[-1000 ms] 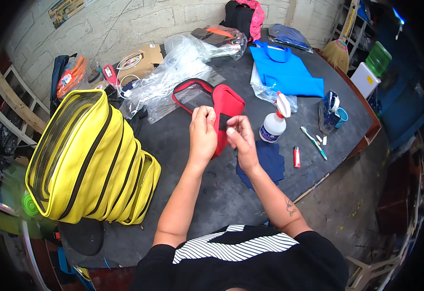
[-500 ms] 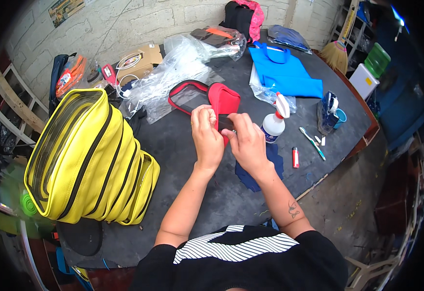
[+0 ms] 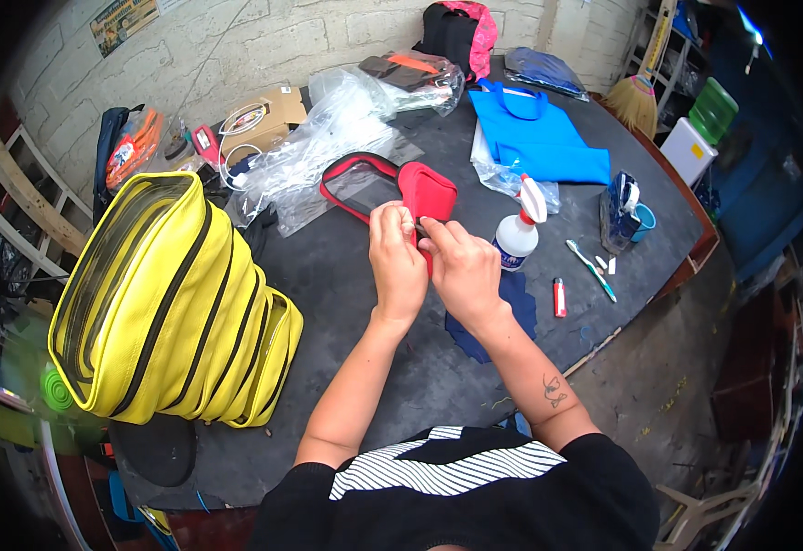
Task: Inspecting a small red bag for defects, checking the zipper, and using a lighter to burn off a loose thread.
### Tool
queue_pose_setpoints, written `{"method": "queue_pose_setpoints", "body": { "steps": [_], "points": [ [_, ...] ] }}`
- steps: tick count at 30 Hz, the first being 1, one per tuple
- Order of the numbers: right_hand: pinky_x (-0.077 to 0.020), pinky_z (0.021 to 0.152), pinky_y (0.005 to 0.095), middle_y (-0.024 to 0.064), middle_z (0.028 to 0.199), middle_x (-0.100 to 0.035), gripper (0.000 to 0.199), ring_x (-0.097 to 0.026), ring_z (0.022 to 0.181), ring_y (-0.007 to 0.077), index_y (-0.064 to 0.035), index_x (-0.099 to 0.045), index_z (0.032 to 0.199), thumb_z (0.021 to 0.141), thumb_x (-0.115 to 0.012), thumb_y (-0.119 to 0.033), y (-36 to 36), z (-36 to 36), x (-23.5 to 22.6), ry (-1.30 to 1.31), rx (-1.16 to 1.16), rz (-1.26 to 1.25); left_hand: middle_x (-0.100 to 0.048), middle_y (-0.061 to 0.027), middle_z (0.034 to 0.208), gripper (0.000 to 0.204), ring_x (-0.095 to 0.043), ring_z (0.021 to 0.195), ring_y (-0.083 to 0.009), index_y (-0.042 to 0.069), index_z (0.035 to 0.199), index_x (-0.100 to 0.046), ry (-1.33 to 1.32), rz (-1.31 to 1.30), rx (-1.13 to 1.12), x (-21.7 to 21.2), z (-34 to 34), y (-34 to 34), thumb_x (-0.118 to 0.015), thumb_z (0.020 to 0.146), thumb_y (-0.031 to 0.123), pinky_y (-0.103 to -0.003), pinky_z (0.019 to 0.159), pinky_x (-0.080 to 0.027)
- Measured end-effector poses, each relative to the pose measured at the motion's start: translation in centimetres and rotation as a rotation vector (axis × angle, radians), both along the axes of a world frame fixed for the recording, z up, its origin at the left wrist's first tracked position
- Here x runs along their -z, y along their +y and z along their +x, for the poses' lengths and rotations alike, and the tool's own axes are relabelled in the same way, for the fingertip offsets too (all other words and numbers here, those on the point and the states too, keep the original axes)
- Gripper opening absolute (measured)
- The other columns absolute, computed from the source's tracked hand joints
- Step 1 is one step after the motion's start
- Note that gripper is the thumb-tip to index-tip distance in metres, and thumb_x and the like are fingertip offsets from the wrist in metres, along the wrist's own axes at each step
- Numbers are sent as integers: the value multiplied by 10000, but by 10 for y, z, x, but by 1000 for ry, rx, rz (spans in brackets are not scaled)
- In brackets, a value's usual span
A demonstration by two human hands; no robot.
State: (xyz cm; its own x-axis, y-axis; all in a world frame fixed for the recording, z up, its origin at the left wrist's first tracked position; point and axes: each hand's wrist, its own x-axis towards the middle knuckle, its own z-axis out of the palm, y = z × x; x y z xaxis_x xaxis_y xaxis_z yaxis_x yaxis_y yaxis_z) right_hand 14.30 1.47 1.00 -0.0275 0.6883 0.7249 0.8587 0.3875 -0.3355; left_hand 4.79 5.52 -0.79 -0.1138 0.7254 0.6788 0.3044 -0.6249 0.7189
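Observation:
A small red pouch (image 3: 424,190) with a clear window panel lies on the dark table (image 3: 346,275), its near end lifted. My left hand (image 3: 395,262) pinches the pouch's near edge with thumb and fingers. My right hand (image 3: 461,266) grips the same edge from the right, its fingertips meeting those of the left hand. A dark blue cloth (image 3: 511,308) lies under my right wrist.
A stack of yellow zip pouches (image 3: 158,303) stands at the left. A white spray bottle (image 3: 518,234), a red lighter (image 3: 559,297) and a blue fabric bag (image 3: 534,138) lie to the right. Crumpled clear plastic bags (image 3: 328,129) and a cardboard box (image 3: 259,119) sit at the back.
Both hands have shifted a little to the right and closer together on the red pouch's edge. The pouch has turned slightly under them.

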Motion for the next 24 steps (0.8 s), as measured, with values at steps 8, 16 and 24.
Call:
{"method": "queue_pose_setpoints", "body": {
  "steps": [8, 16, 24],
  "points": [
    [-443, 654, 269, -21, 819, -560, 231, -505, 714, 104, 20, -586, 1098, 918, -541, -119, 11, 42, -3, 873, -421, -513, -616, -93, 1047, 264, -613, 925, -163, 50, 1145, -516, -911, -769, 847, -10, -10, 4, -585, 892, 27, -290, 843, -492],
    [-478, 608, 348, 114, 827, -610, 214, -604, 636, 250, -71, -640, 1009, 796, -653, -76, -13, 60, -56, -36, 2, -167, -624, -75, 1009, 300, -625, 907, -161, 58, 1179, -511, -1045, -915, 1022, 5, 6, 11, -597, 892, 53, -332, 832, -520],
    [-485, 600, 387, 95, 794, -606, 134, -629, 669, 290, -84, -675, 858, 752, -699, -161, -30, 54, -74, -284, 121, -170, -645, -59, 886, 154, -614, 786, -129, 33, 971, -554, -986, -832, 847, -1, 15, 7, -628, 845, -15, -266, 751, -503]
  ]
}}
